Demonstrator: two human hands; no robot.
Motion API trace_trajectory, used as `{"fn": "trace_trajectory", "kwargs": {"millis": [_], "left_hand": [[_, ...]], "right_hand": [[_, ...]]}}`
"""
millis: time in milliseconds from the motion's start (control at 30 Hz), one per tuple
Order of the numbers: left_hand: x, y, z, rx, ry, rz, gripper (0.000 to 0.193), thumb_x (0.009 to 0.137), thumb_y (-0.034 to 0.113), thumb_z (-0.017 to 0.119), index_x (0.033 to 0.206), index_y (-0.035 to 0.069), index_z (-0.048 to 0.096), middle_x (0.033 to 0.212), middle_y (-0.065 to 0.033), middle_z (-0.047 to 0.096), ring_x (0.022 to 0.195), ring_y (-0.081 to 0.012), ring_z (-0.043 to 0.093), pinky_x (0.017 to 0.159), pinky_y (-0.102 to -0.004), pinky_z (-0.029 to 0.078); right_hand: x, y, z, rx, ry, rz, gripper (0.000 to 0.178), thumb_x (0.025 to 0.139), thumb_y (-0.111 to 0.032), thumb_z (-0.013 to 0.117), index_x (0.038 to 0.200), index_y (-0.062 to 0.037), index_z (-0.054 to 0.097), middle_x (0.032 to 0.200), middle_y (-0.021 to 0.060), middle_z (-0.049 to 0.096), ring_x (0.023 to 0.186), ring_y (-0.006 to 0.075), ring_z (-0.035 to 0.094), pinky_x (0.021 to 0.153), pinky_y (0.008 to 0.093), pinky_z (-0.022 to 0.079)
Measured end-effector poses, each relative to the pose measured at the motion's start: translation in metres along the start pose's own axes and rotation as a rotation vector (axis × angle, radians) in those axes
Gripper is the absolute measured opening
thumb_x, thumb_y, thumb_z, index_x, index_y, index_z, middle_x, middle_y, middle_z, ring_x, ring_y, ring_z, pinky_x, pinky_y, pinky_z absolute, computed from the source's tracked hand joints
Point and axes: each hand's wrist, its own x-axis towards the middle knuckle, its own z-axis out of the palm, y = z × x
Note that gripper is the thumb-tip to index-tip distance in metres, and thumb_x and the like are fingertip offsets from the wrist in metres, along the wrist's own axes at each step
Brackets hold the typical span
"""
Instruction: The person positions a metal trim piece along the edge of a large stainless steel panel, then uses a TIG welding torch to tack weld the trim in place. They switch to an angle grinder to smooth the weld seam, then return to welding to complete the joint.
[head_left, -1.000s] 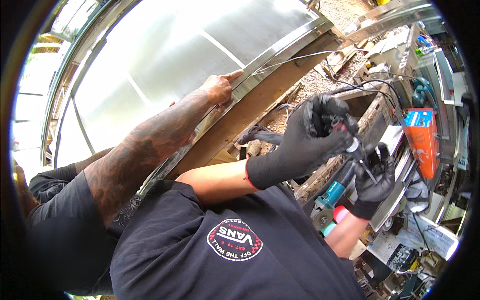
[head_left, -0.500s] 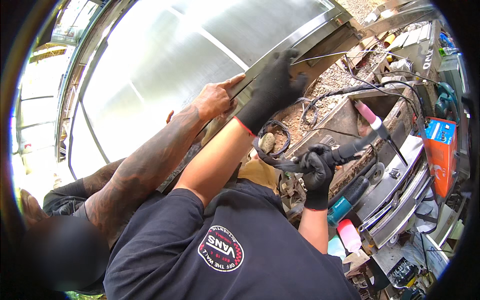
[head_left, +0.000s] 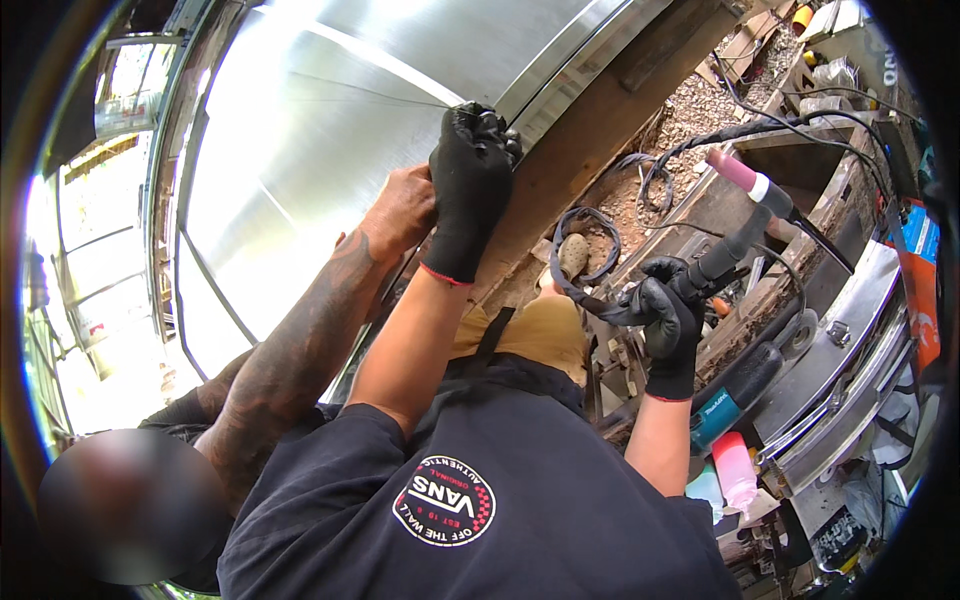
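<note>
My black-gloved left hand (head_left: 475,165) is closed at the edge of a large shiny metal panel (head_left: 330,150). A thin rod (head_left: 385,95), like a welding filler rod, runs leftward from its fingers over the panel. Right beside it, a co-worker's bare hand (head_left: 403,205) rests at the same edge. My right hand (head_left: 670,320), gloved too, grips a TIG welding torch (head_left: 725,255) at the lower right. The torch's pink nozzle (head_left: 733,170) points up and to the left, and its dark cable (head_left: 590,300) loops away from my hand.
Below the torch, a teal and black angle grinder (head_left: 735,400) lies near a pink bottle (head_left: 735,470). Bent metal strips (head_left: 850,370) and an orange box (head_left: 922,310) are at the right. A wooden trough (head_left: 790,160) stands beyond the torch. The co-worker's tattooed forearm (head_left: 310,320) reaches in from the left.
My left hand has moved left and closed from spread fingers; the rod now points left instead of right. The torch stays in my right hand. The co-worker's pointing finger has drawn back.
</note>
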Motion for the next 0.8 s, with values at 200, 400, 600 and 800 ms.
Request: {"fn": "trace_trajectory", "kwargs": {"millis": [200, 400, 600, 800], "left_hand": [[-0.013, 0.007, -0.011, -0.063, 0.023, -0.026, 0.005, 0.1, 0.002, 0.056, 0.102, -0.001, 0.06, 0.088, -0.0075, 0.069, 0.075, -0.0132, 0.064, 0.07, -0.0284, 0.056], [-0.021, 0.003, -0.027, 0.038, -0.128, 0.133, 0.01, 0.099, 0.002, 0.062, 0.108, 0.0, 0.062, 0.094, -0.0073, 0.073, 0.089, -0.0121, 0.069, 0.079, -0.0259, 0.057], [0.0, -0.003, -0.068, -0.176, -0.386, -0.369, 0.032, 0.099, 0.002, 0.066, 0.13, 0.001, 0.064, 0.115, -0.0081, 0.073, 0.099, -0.0127, 0.069, 0.088, -0.0265, 0.056], [0.032, -0.018, -0.125, 0.403, -0.947, 0.08, 0.022, 0.094, 0.012, 0.067, 0.112, 0.008, 0.079, 0.156, -0.012, 0.051, 0.134, -0.0296, 0.058, 0.113, -0.0368, 0.046]], "right_hand": [[0.014, 0.017, 0.006, -0.064, -0.006, -0.048, 0.021, 0.088, -0.004, 0.071, 0.109, 0.0, 0.069, 0.093, 0.0041, 0.067, 0.082, 0.0123, 0.065, 0.075, 0.0277, 0.053], [0.026, 0.027, 0.009, -0.141, -0.028, 0.15, 0.025, 0.093, -0.007, 0.071, 0.117, -0.0014, 0.07, 0.087, 0.0008, 0.067, 0.071, 0.0086, 0.064, 0.062, 0.0258, 0.049], [0.027, 0.02, 0.022, -0.34, 0.039, 0.052, 0.032, 0.088, -0.005, 0.075, 0.118, -0.001, 0.064, 0.09, 0.0025, 0.066, 0.078, 0.014, 0.061, 0.071, 0.0314, 0.051], [0.036, -0.01, 0.023, -0.75, -0.066, -0.01, 0.058, 0.08, -0.002, 0.081, 0.133, -0.0003, 0.056, 0.111, 0.0085, 0.065, 0.095, 0.0146, 0.061, 0.082, 0.0303, 0.051]]}}
